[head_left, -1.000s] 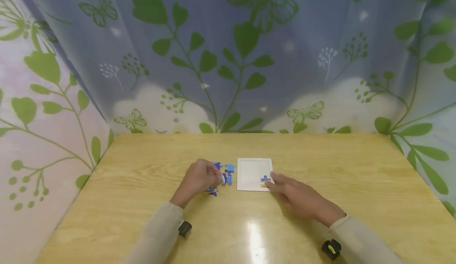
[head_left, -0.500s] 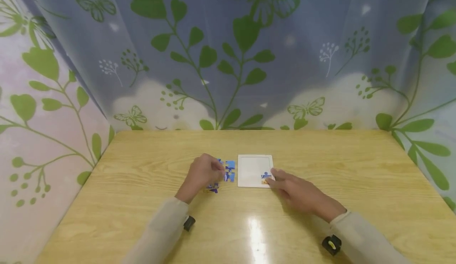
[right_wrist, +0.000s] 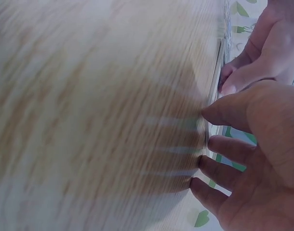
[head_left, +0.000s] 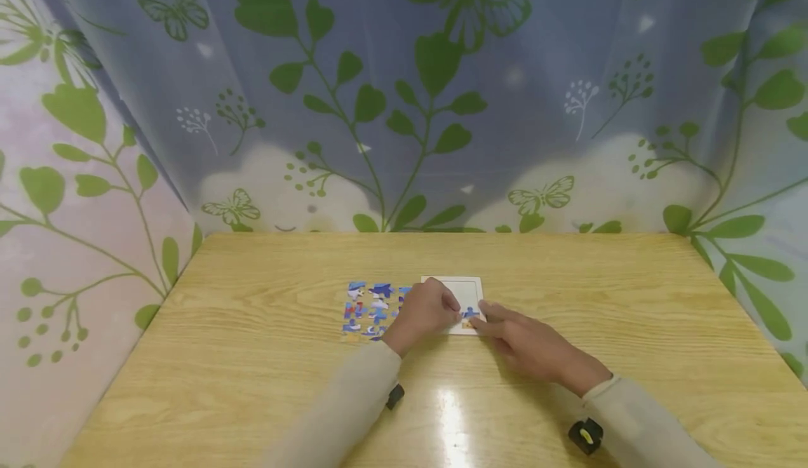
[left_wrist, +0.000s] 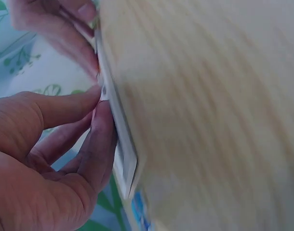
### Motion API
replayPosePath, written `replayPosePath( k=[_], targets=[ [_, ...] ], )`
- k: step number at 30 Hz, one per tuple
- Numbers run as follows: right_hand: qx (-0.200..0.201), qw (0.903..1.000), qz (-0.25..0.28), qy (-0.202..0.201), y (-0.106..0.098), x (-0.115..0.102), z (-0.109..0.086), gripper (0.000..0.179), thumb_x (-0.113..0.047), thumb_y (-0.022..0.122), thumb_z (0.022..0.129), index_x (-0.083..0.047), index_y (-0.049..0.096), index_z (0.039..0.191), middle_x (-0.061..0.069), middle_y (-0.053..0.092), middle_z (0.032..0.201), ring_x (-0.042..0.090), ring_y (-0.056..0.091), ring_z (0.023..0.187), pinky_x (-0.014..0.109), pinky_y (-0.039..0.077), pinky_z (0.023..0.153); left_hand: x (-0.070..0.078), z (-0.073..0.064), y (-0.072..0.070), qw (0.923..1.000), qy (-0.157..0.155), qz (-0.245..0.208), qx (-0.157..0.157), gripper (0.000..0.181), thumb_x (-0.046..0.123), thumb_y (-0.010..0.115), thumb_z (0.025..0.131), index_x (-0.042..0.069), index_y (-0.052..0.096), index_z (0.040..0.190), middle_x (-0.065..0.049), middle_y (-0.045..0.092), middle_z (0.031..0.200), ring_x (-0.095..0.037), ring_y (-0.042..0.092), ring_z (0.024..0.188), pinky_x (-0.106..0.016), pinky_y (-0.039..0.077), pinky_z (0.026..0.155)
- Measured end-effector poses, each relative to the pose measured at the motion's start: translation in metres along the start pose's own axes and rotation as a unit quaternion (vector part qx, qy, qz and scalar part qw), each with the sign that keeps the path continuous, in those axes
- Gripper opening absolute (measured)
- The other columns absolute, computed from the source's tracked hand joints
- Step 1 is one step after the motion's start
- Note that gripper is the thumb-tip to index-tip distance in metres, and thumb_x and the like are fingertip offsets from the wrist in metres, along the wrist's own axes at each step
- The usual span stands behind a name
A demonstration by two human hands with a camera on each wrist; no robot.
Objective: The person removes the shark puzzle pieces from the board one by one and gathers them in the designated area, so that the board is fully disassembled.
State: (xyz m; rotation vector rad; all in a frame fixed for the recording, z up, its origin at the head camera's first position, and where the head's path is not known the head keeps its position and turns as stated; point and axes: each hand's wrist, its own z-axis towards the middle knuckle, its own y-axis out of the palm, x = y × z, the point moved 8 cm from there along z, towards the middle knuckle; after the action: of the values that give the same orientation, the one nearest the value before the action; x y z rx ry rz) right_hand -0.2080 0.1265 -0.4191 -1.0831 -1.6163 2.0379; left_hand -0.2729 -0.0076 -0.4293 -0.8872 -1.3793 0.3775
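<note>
My left hand (head_left: 424, 313) is over a square white puzzle tray (head_left: 467, 289). Its thumb and index finger pinch a small puzzle piece, mostly hidden by the fingertips, low against the tray in the left wrist view. One blue and yellow puzzle piece (head_left: 469, 312) lies in the tray's near right corner. My right hand (head_left: 533, 347) rests at that same corner, thumb along the near side and fairly straight fingers by the right side. In the right wrist view, its fingertips (right_wrist: 197, 185) touch the tabletop. Left of the tray lie several loose puzzle pieces (head_left: 381, 290), partly covered by my left hand.
A light wood tabletop (head_left: 252, 285) spreads around the tray. Behind it hangs a blue curtain (head_left: 391, 103) with green leaves and butterflies, and another patterned cloth (head_left: 95, 243) borders the left side. Black wrist devices (head_left: 586, 436) sit by both sleeves.
My left hand has moved right from the loose pieces to the tray, uncovering several pieces on the left. My right hand has stayed at the tray's corner.
</note>
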Motion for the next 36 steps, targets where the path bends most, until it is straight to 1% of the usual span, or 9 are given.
replayPosePath(
  k=[3, 6, 9, 14, 20, 25, 29, 32, 36],
  targets=[
    [0.006, 0.9999, -0.003, -0.011, -0.001, -0.001, 0.000, 0.035, -0.001, 0.059, 0.100, 0.001, 0.062, 0.135, 0.034, 0.047, 0.144, 0.048, 0.052, 0.128, 0.054, 0.049, 0.098, 0.006, 0.003, 0.006, 1.0000, 0.005, 0.005, 0.006, 0.003, 0.006, 0.083, 0.081, 0.007, 0.080, 0.082, -0.003, 0.076, 0.082, -0.016, 0.069, 0.074, -0.025, 0.054, 0.067],
    [0.013, 0.9997, -0.009, -0.016, -0.002, -0.001, -0.001, 0.035, -0.001, 0.060, 0.100, 0.002, 0.062, 0.135, 0.034, 0.048, 0.144, 0.048, 0.054, 0.127, 0.053, 0.050, 0.097, 0.009, 0.005, 0.007, 0.9999, 0.007, 0.007, 0.014, 0.004, 0.007, 0.083, 0.081, 0.007, 0.080, 0.080, -0.003, 0.076, 0.080, -0.015, 0.068, 0.072, -0.025, 0.054, 0.066],
    [0.016, 0.9997, -0.016, -0.012, -0.003, -0.001, -0.002, 0.035, -0.002, 0.061, 0.100, 0.002, 0.062, 0.135, 0.033, 0.048, 0.144, 0.047, 0.054, 0.127, 0.052, 0.050, 0.097, 0.009, 0.006, 0.007, 0.9999, 0.002, 0.005, 0.014, 0.004, 0.007, 0.083, 0.082, 0.007, 0.080, 0.080, -0.002, 0.076, 0.081, -0.015, 0.068, 0.072, -0.025, 0.054, 0.066],
    [0.006, 0.9998, -0.021, -0.003, -0.003, -0.002, -0.006, 0.035, -0.005, 0.060, 0.101, 0.002, 0.061, 0.135, 0.032, 0.048, 0.145, 0.047, 0.052, 0.129, 0.054, 0.048, 0.099, 0.009, 0.007, 0.009, 0.9999, -0.001, 0.003, 0.012, 0.004, 0.007, 0.083, 0.082, 0.007, 0.079, 0.080, -0.003, 0.075, 0.081, -0.014, 0.067, 0.071, -0.025, 0.053, 0.066],
    [-0.009, 0.9997, -0.024, 0.002, -0.001, -0.005, -0.011, 0.037, -0.005, 0.057, 0.102, 0.004, 0.058, 0.138, 0.033, 0.043, 0.148, 0.050, 0.048, 0.131, 0.057, 0.044, 0.103, 0.010, 0.007, 0.009, 1.0000, -0.002, 0.002, 0.007, 0.004, 0.007, 0.082, 0.083, 0.005, 0.079, 0.082, -0.002, 0.075, 0.080, -0.011, 0.065, 0.068, -0.023, 0.052, 0.064],
    [-0.013, 0.9992, -0.037, 0.009, 0.001, -0.006, -0.012, 0.038, -0.006, 0.058, 0.102, 0.004, 0.057, 0.139, 0.032, 0.043, 0.149, 0.050, 0.048, 0.132, 0.056, 0.044, 0.103, 0.009, 0.007, 0.009, 0.9998, -0.014, -0.012, -0.006, 0.004, 0.007, 0.081, 0.085, 0.004, 0.079, 0.082, -0.003, 0.074, 0.080, -0.011, 0.064, 0.067, -0.024, 0.053, 0.063],
    [-0.013, 0.9989, -0.045, 0.006, 0.001, -0.007, -0.011, 0.039, -0.005, 0.059, 0.101, 0.003, 0.057, 0.139, 0.032, 0.043, 0.149, 0.051, 0.048, 0.131, 0.057, 0.045, 0.102, 0.009, 0.006, 0.007, 0.9997, -0.019, -0.016, -0.006, 0.004, 0.006, 0.081, 0.084, 0.005, 0.079, 0.081, -0.004, 0.075, 0.081, -0.013, 0.065, 0.069, -0.026, 0.054, 0.066],
    [-0.015, 0.9987, -0.047, 0.007, 0.001, -0.007, -0.011, 0.039, -0.006, 0.059, 0.101, 0.003, 0.057, 0.139, 0.032, 0.043, 0.149, 0.050, 0.047, 0.132, 0.057, 0.044, 0.103, 0.009, 0.005, 0.005, 0.9995, -0.022, -0.022, -0.005, 0.005, 0.007, 0.079, 0.084, 0.007, 0.079, 0.080, -0.002, 0.074, 0.080, -0.013, 0.065, 0.071, -0.026, 0.054, 0.067],
    [-0.021, 0.9987, -0.046, 0.010, 0.002, -0.008, -0.011, 0.039, -0.007, 0.058, 0.102, 0.003, 0.057, 0.140, 0.031, 0.042, 0.150, 0.049, 0.047, 0.133, 0.056, 0.044, 0.103, 0.007, 0.003, 0.003, 0.9989, -0.030, -0.036, -0.006, 0.007, 0.008, 0.078, 0.085, 0.009, 0.078, 0.078, 0.002, 0.072, 0.076, -0.011, 0.063, 0.070, -0.025, 0.052, 0.065]
  ],
)
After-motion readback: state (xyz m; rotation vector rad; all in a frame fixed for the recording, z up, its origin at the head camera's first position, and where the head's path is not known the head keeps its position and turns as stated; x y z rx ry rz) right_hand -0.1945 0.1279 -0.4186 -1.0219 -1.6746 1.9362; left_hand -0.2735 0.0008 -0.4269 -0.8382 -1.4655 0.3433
